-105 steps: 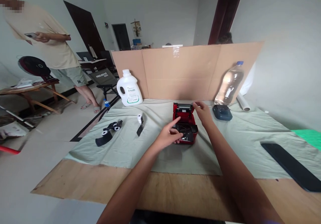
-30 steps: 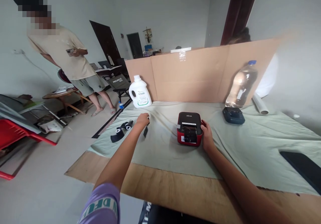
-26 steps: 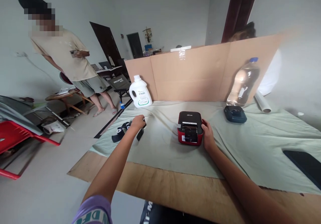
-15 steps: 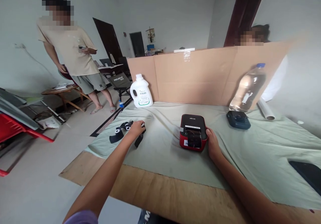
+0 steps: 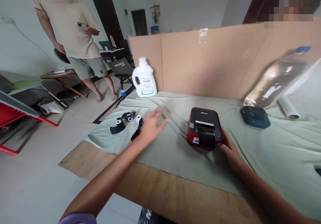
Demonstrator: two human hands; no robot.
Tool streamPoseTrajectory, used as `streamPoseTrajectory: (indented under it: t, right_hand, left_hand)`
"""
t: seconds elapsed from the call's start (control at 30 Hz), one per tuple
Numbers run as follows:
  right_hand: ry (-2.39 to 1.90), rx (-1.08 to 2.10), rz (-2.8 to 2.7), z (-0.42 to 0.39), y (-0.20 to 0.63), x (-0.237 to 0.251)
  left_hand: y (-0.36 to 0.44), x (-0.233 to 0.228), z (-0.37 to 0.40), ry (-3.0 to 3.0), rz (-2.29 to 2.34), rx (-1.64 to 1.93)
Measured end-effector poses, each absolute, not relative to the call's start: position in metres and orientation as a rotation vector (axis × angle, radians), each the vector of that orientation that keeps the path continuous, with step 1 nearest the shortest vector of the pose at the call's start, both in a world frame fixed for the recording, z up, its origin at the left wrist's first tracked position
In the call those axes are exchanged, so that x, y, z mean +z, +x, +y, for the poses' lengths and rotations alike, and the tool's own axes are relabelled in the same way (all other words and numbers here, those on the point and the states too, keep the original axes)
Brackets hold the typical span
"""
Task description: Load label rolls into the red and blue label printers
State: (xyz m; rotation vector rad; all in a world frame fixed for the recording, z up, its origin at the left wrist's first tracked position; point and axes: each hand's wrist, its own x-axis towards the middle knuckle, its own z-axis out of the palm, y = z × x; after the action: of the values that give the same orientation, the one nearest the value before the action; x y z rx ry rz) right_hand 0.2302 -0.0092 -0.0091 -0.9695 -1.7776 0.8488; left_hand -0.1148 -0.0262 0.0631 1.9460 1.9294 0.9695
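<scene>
A red and black label printer (image 5: pixel 204 117) sits on the cloth in front of me, a dark strip coming out of its front slot. My right hand (image 5: pixel 229 147) grips its right side, thumb near the front corner; the other fingers are partly hidden behind it. My left hand (image 5: pixel 152 125) is in the air between the rolls and the printer, slightly blurred, fingers spread and holding nothing. Just left of that hand stands a black label roll (image 5: pixel 138 119) with a white core and a loose tail. Several more black rolls (image 5: pixel 117 127) lie farther left.
A white jug (image 5: pixel 144 78) and a tilted clear bottle (image 5: pixel 278 78) stand before a cardboard screen (image 5: pixel 213 63). By the bottle are a dark blue device (image 5: pixel 255 117) and a white tube (image 5: pixel 288 106). One person (image 5: pixel 82 33) stands at left; another is behind the screen.
My left hand has let go of the black roll and moved right, fingers opening. My right hand stays at the printer's side. The view has tilted down and shifted.
</scene>
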Motion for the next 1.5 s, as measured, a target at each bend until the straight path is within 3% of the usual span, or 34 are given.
streamPoseTrajectory:
  t: [0.13, 0.27, 0.5, 0.63, 1.03, 1.17, 1.3, 1.33, 1.5]
  right_hand:
    - [-1.066, 0.771, -1.841, -0.017, 0.237, -0.009]
    - [-1.099, 0.568, -1.976, -0.007, 0.233, -0.003]
    - [-0.854, 0.658, -2.045, 0.065, 0.104, 0.042]
    - [-0.721, 0.725, -2.021, 0.120, 0.016, 0.042]
    - [-0.830, 0.723, -2.225, 0.203, -0.045, 0.016]
    - [-0.907, 0.675, -2.251, 0.187, -0.013, 0.015]
    - [-1.049, 0.343, -2.314, 0.153, 0.102, 0.007]
    - [-1.118, 0.227, -2.305, 0.144, 0.141, 0.005]
    - [-1.746, -0.361, -1.822, 0.106, 0.318, 0.014]
  left_hand:
    - [-0.029, 0.041, -0.027, 1.432, 1.167, 1.092]
    - [-0.007, 0.032, -0.021, 1.225, 0.931, 1.261]
    - [-0.115, 0.078, 0.023, 1.104, 1.228, 1.510]
    - [-0.184, 0.097, 0.069, 1.026, 1.460, 1.517]
    - [-0.243, 0.054, 0.149, 0.917, 1.647, 1.410]
    - [-0.244, 0.072, 0.136, 1.036, 1.812, 1.462]
    - [-0.193, 0.078, 0.088, 1.685, 1.775, 1.742]
    - [-0.170, 0.072, 0.072, 1.836, 1.716, 1.662]
    - [-0.053, 0.021, 0.005, 2.449, 1.262, 0.564]
